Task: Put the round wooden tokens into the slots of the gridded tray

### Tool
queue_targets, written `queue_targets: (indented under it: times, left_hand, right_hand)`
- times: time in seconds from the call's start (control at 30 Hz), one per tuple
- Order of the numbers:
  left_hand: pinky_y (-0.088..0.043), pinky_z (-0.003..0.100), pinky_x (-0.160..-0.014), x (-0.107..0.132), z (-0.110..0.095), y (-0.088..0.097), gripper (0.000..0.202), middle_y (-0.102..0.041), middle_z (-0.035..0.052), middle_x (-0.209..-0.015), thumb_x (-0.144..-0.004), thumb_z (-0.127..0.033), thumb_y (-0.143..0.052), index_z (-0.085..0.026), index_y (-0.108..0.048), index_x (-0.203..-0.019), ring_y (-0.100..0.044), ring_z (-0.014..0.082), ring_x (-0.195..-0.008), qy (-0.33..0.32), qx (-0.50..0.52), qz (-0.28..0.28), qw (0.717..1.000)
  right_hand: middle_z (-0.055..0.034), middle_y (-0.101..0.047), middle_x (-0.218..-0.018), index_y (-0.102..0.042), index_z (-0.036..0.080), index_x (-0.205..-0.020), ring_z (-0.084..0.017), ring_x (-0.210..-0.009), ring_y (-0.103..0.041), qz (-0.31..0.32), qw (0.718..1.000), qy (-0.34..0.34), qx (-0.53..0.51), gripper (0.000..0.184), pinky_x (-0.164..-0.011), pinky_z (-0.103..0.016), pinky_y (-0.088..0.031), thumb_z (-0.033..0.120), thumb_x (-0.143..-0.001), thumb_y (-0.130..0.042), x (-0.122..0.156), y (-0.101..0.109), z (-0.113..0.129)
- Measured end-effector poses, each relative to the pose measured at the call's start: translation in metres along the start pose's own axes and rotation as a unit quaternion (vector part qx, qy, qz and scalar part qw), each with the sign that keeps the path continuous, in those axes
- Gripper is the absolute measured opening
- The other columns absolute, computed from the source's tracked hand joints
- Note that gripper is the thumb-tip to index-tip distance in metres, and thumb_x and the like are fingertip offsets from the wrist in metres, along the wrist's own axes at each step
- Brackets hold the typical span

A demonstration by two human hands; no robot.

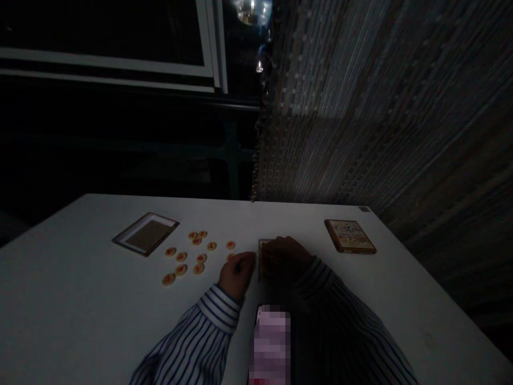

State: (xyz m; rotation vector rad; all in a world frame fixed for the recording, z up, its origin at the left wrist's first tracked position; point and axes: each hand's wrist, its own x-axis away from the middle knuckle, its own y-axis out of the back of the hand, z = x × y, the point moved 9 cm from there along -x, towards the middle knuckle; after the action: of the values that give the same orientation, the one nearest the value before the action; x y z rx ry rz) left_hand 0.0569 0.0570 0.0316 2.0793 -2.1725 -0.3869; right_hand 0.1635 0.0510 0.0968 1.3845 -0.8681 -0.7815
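My left hand [238, 274] is closed, fingers curled together, above the white table [100, 310]; whatever it may hold is hidden. Just right of it, my right hand [287, 258] bends down over a small open box [261, 262], of which the left edge shows. Its fingers are curled and dark, so what they hold cannot be made out. Round wooden Chinese chess pieces with red marks, such as one piece [169, 279], lie loose to the left of my left hand. Another piece [231, 257] is partly hidden behind that hand.
An open box lid or tray [146, 234] lies at the back left. A closed printed box [350, 236] sits at the right. Near me is a phone with a blurred screen [270, 345]. A string curtain [340, 107] hangs behind the table. The room is dim.
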Motion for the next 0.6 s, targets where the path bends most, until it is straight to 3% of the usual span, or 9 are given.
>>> queue_targets:
  times: [0.3,0.6]
  left_hand:
    - [-0.048,0.029,-0.075,0.002,0.007,-0.009,0.025,-0.066,0.0043,-0.083,-0.072,-0.029,-0.047,-0.016,-0.061,-0.089,-0.061,0.0152,-0.078,-0.029,-0.072,0.029,0.997]
    - [-0.048,0.029,-0.076,0.001,0.005,-0.009,0.026,-0.066,0.0045,-0.088,-0.073,-0.029,-0.047,-0.016,-0.061,-0.091,-0.06,0.0154,-0.082,-0.043,-0.11,0.033,0.992]
  right_hand:
    - [-0.0079,-0.064,-0.078,-0.058,0.017,-0.079,-0.02,-0.071,-0.06,0.03,0.999,-0.016,-0.005,0.026,-0.059,-0.026,-0.042,0.038,-0.072,-0.043,0.0,-0.005,0.002]
    - [-0.012,-0.064,-0.081,-0.061,0.016,-0.078,-0.025,-0.079,-0.059,0.078,0.997,-0.004,0.029,0.031,-0.066,-0.037,-0.044,0.039,-0.075,-0.04,-0.003,-0.023,0.004]
